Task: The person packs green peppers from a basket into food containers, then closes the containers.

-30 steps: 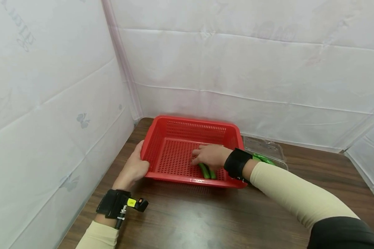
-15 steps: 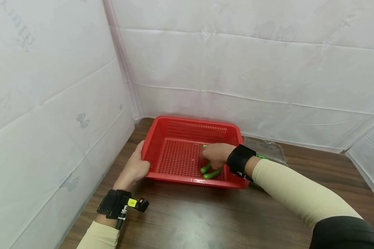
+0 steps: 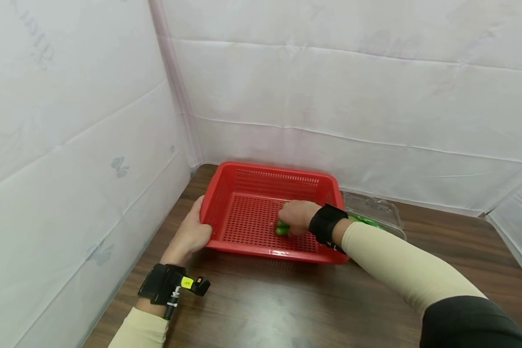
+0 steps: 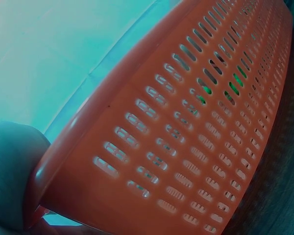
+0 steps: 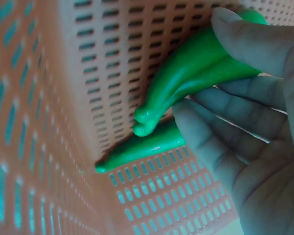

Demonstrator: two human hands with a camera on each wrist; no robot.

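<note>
Both arms in cream long sleeves, dark upper sleeve on right. Left hand (image 3: 190, 235) bare; black wrist strap, small black camera, yellow tag. Right hand (image 3: 298, 216) bare; wide black wrist band.

Green peppers (image 5: 186, 83) in red basket (image 3: 243, 191)

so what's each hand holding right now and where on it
The right hand grips green peppers around their thicker ends inside the red basket; the tapered tips stick out past the fingers. The left hand holds the basket's left rim.
</note>
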